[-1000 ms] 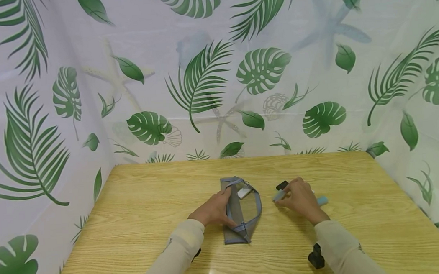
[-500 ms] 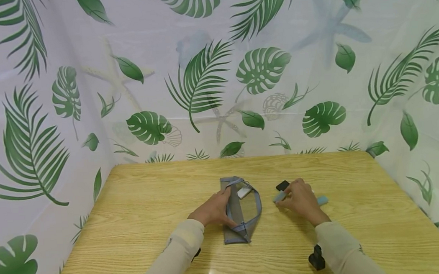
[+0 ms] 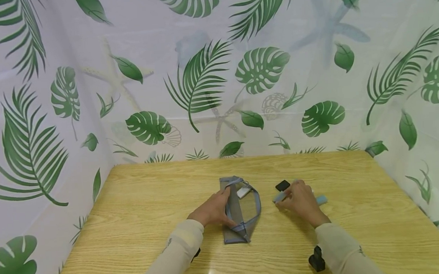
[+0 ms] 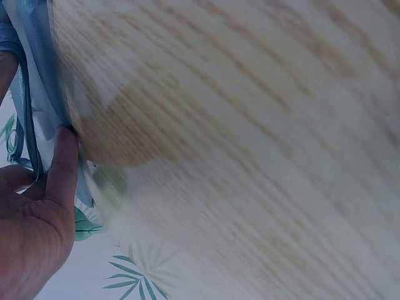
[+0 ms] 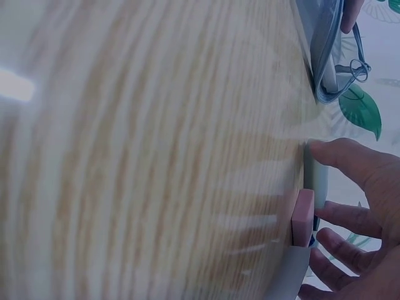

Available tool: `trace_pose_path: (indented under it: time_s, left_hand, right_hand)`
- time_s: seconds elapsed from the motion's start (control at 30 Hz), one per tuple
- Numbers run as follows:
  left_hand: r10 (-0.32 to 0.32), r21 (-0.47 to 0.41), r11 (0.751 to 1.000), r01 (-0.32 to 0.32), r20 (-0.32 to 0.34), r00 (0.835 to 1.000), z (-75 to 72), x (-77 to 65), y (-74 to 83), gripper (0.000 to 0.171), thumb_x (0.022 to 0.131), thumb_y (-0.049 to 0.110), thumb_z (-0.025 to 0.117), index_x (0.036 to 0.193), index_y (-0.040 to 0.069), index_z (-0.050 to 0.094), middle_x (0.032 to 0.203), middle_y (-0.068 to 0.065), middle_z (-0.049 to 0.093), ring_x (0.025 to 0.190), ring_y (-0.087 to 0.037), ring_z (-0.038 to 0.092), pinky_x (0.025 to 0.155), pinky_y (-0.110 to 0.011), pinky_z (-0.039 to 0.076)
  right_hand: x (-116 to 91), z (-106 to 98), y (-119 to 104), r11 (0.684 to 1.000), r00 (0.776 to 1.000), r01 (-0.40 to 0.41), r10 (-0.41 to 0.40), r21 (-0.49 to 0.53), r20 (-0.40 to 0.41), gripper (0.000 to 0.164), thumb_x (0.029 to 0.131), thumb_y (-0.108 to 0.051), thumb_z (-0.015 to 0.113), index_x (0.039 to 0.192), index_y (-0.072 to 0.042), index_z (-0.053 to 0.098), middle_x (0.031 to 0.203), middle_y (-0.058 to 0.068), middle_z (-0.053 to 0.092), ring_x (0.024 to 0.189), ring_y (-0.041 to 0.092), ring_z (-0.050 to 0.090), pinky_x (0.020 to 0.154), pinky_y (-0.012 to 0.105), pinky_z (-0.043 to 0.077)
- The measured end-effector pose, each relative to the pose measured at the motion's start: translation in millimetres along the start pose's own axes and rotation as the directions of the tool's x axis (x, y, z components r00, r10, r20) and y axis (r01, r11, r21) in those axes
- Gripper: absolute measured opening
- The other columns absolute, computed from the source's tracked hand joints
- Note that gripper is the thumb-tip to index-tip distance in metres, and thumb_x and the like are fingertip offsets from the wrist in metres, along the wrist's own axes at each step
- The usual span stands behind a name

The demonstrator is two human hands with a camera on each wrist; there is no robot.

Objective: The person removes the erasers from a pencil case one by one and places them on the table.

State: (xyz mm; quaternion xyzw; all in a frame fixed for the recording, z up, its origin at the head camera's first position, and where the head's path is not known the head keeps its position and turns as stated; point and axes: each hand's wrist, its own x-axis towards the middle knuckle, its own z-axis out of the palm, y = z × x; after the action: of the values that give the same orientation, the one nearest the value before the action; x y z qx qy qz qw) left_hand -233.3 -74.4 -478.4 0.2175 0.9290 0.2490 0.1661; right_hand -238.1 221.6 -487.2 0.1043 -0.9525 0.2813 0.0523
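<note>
My left hand [image 3: 212, 211] holds a grey mesh pouch [image 3: 236, 209] with blue-grey edging, thumb at the near end and fingers at the far end of its gaping mouth. A flat white item [image 3: 243, 191] shows inside the pouch. In the left wrist view, a finger [image 4: 62, 165] lies along the blue edging. To the right of the pouch, my right hand [image 3: 302, 202] pinches a pale blue-green elongated piece [image 3: 280, 196] low over the table. In the right wrist view, a pink block [image 5: 303, 219] sits beside that piece, under the fingers.
Just beyond my right fingers lies a flat black item [image 3: 282, 186]. A light blue piece [image 3: 321, 200] rests right of that hand, partly covered by it. The wooden table [image 3: 151, 187] ends at a leaf-print curtain [image 3: 204, 138] behind and at both sides.
My right hand has drawn very slightly toward me, so more of the black item shows. My left hand and the pouch stay in place.
</note>
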Motion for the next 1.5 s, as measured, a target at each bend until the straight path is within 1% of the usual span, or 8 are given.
trace_pose_path:
  time_s: [0.47, 0.63, 0.73, 0.8, 0.9, 1.03, 1.23, 1.5]
  left_hand:
    - [-0.005, -0.006, 1.000, 0.005, 0.000, 1.000, -1.5, 0.0, -0.3, 0.117, 0.077, 0.033, 0.092, 0.161, 0.000, 0.018, 0.164, -0.021, 0.024, 0.149, -0.038, 0.027, 0.118, -0.048, 0.032]
    - [-0.008, -0.014, 1.000, 0.008, 0.002, 1.000, -0.5, -0.1, -1.3, 0.116, 0.077, 0.032, 0.092, 0.161, 0.000, 0.018, 0.164, -0.021, 0.024, 0.150, -0.038, 0.026, 0.118, -0.048, 0.032]
    - [-0.005, -0.006, 1.000, 0.005, 0.001, 1.000, -0.5, -0.4, -1.1, 0.116, 0.077, 0.033, 0.092, 0.161, 0.000, 0.018, 0.164, -0.020, 0.024, 0.150, -0.038, 0.027, 0.118, -0.048, 0.032]
    - [-0.003, -0.002, 1.000, 0.003, 0.000, 1.000, -1.0, -0.4, -0.6, 0.116, 0.077, 0.033, 0.092, 0.161, 0.000, 0.018, 0.164, -0.020, 0.024, 0.150, -0.037, 0.027, 0.118, -0.048, 0.032]
    - [-0.005, -0.001, 1.000, 0.005, 0.002, 1.000, -1.4, -0.2, 0.1, 0.116, 0.077, 0.033, 0.092, 0.161, 0.000, 0.018, 0.164, -0.020, 0.024, 0.150, -0.037, 0.027, 0.118, -0.048, 0.032]
    - [-0.012, -0.003, 1.000, 0.012, 0.005, 1.000, -0.9, 0.5, -0.2, 0.116, 0.077, 0.034, 0.091, 0.161, 0.001, 0.018, 0.164, -0.019, 0.024, 0.150, -0.036, 0.027, 0.118, -0.047, 0.032]
    - [-0.009, -0.007, 1.000, 0.009, 0.003, 1.000, 1.1, 2.2, -1.5, 0.117, 0.076, 0.034, 0.092, 0.161, 0.002, 0.018, 0.164, -0.019, 0.025, 0.149, -0.037, 0.028, 0.118, -0.048, 0.032]
    - [-0.012, -0.010, 1.000, 0.012, 0.002, 1.000, -0.2, 1.2, -0.1, 0.117, 0.076, 0.034, 0.092, 0.161, 0.001, 0.018, 0.164, -0.020, 0.025, 0.149, -0.037, 0.028, 0.118, -0.048, 0.033]
  right_hand:
    - [0, -1, -1, 1.000, 1.000, 0.005, -0.005, 0.013, 0.000, 0.023, 0.080, -0.021, 0.088, 0.076, -0.001, 0.078, 0.094, 0.017, 0.066, 0.092, 0.036, 0.058, 0.081, 0.058, 0.049]
    - [0, 0, -2, 1.000, 1.000, 0.006, -0.006, 0.019, 0.008, 0.030, 0.081, -0.020, 0.086, 0.060, -0.009, 0.068, 0.072, 0.006, 0.057, 0.081, 0.026, 0.048, 0.073, 0.043, 0.038]
    - [0, 0, -3, 1.000, 1.000, 0.003, -0.003, 0.026, 0.015, 0.035, 0.081, -0.019, 0.086, 0.056, -0.010, 0.063, 0.065, 0.003, 0.049, 0.078, 0.024, 0.041, 0.071, 0.041, 0.030]
    - [0, -1, -3, 1.000, 1.000, 0.001, -0.001, 0.025, 0.016, 0.033, 0.081, -0.019, 0.086, 0.057, -0.008, 0.065, 0.067, 0.005, 0.054, 0.080, 0.026, 0.045, 0.073, 0.043, 0.034]
    - [-1, -2, -3, 1.000, 1.000, -0.008, 0.008, 0.022, 0.020, 0.025, 0.081, -0.020, 0.086, 0.064, -0.006, 0.073, 0.085, 0.013, 0.066, 0.089, 0.032, 0.054, 0.080, 0.052, 0.043]
    - [-2, -2, -3, 1.000, 0.999, -0.029, 0.028, 0.011, 0.030, 0.023, 0.080, -0.022, 0.087, 0.073, -0.003, 0.078, 0.099, 0.020, 0.068, 0.097, 0.038, 0.058, 0.083, 0.058, 0.048]
    - [-2, -3, -3, 0.999, 0.998, -0.042, 0.043, -0.030, 0.040, 0.028, 0.080, -0.026, 0.088, 0.076, -0.001, 0.078, 0.098, 0.018, 0.067, 0.096, 0.038, 0.057, 0.083, 0.058, 0.048]
    - [0, -8, -11, 0.997, 1.000, 0.020, -0.020, -0.071, 0.004, 0.045, 0.080, -0.030, 0.088, 0.093, 0.011, 0.076, 0.099, 0.023, 0.067, 0.101, 0.043, 0.055, 0.089, 0.061, 0.042]
